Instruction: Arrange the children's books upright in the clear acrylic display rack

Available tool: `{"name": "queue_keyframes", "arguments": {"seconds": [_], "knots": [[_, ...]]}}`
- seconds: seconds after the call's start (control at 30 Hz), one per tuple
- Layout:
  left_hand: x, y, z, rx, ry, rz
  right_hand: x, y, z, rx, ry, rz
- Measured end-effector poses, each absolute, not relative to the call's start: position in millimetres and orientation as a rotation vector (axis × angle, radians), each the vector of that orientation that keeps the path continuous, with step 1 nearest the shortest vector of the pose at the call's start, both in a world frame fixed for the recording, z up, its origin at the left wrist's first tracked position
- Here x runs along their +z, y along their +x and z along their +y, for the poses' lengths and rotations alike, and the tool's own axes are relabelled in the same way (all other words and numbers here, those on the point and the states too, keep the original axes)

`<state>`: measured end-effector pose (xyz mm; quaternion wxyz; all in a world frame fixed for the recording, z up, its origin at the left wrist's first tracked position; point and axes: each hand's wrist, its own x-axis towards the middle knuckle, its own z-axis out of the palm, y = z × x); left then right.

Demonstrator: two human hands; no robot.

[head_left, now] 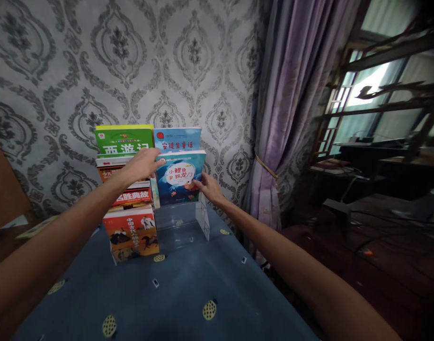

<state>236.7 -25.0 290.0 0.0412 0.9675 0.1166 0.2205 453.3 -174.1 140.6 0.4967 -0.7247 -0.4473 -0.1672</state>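
Note:
A dark blue picture book (177,187) stands upright in the right column of a clear tiered book rack (202,222). My left hand (146,163) grips its upper left corner, fingers closed over the edge. At its right edge, my right hand (210,188) pinches the cover, thumb in front. Behind it shows a light blue book (177,137). In the left column stand a green book (122,139), a book with a red and white title band (133,196) and, lowest, an orange-red book (131,234) with horses on its cover. My left forearm partly covers the books of that column.
The rack stands on a table with a dark blue patterned cloth (177,293), close to a wallpapered wall (209,61). A purple curtain (273,118) hangs to the right. Brown cardboard (5,189) is at the far left; wooden shelving (376,109) is at the right.

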Motion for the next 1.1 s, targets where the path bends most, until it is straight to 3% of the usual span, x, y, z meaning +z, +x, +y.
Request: {"name": "queue_keyframes", "arguments": {"seconds": [0.43, 1.1], "knots": [[291, 238, -29, 0.586, 3.035, 0.397, 140, 454, -180, -0.347, -1.765, -1.106], [281, 222, -12, 0.701, 2.843, 0.284, 131, 448, -177, -0.58, -1.909, -0.983]]}}
